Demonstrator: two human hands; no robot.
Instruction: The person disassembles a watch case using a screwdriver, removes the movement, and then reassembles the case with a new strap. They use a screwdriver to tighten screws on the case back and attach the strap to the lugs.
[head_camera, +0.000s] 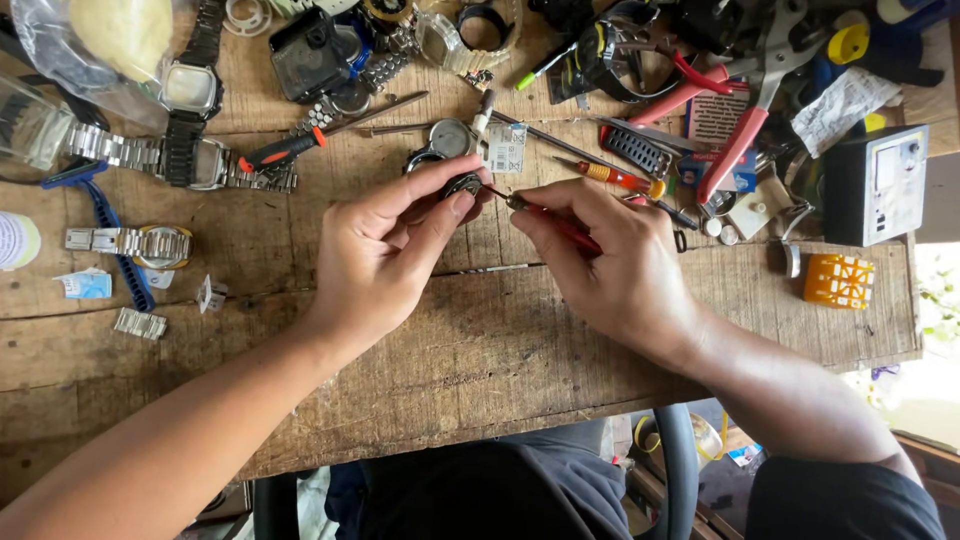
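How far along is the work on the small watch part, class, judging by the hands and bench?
Done: the left hand has the small round watch part off the wooden bench. In hand: the right hand sets a red-handled screwdriver tip against it. Left: it has no strap on; metal bands lie aside.

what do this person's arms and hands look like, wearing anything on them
Both forearms are bare from the bottom edge of the picture to the fingers. The left hand and the right hand have no gloves, and no ring, watch or bracelet shows on either. No cuff reaches the wrists; dark cloth lies by the right arm at the bottom edge, possibly a short sleeve. Fingernails are short and unpainted.
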